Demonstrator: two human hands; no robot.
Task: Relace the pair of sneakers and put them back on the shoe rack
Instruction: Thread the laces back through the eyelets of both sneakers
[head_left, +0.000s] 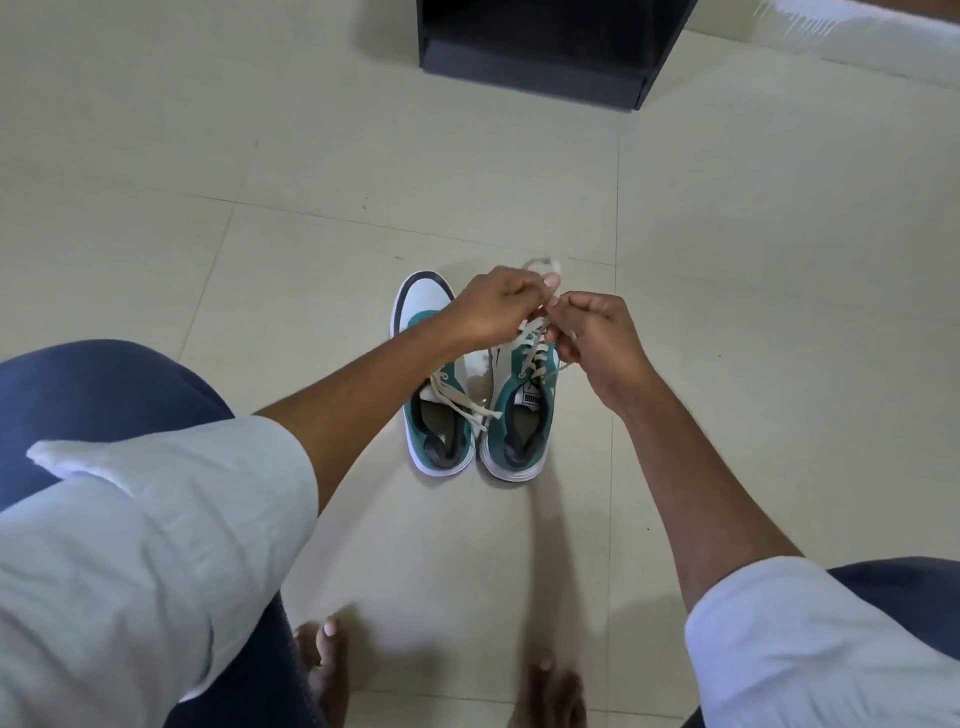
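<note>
Two green and white sneakers stand side by side on the floor, toes pointing away from me. The left sneaker (423, 332) has its cream lace loose over the opening. Over the front of the right sneaker (519, 415), my left hand (493, 312) and my right hand (597, 338) are both pinched on its cream lace (535, 343), and a blurred loop of it rises above my fingers. The toe of the right sneaker is hidden behind my hands. A black shoe rack (540, 52) stands at the top of the view.
Pale floor tiles (260, 208) stretch all around the sneakers. My bare feet (322, 665) rest on the floor near the bottom edge, and my knees in dark trousers frame both sides.
</note>
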